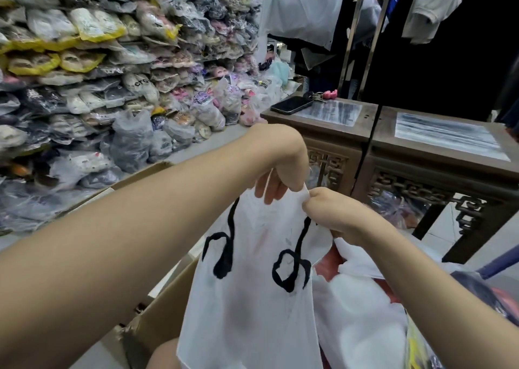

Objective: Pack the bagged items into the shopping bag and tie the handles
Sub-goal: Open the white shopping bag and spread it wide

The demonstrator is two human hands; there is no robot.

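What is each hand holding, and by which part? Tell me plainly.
Both hold the white shopping bag by its handle at the top. The left hand pinches the bunched handle from above; the right hand grips it right beside.

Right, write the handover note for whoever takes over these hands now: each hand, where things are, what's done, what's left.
Left hand: pinches the bunched top of the white plastic shopping bag with black printed marks.
Right hand: pinches the same top, close beside the left.
The bag hangs from both hands in front of the open brown cardboard box. White and red plastic-wrapped items lie lower right.
Done: a faint reddish shape shows through the bag, so something seems packed.
Left: no finished knot shows; tie the handles.
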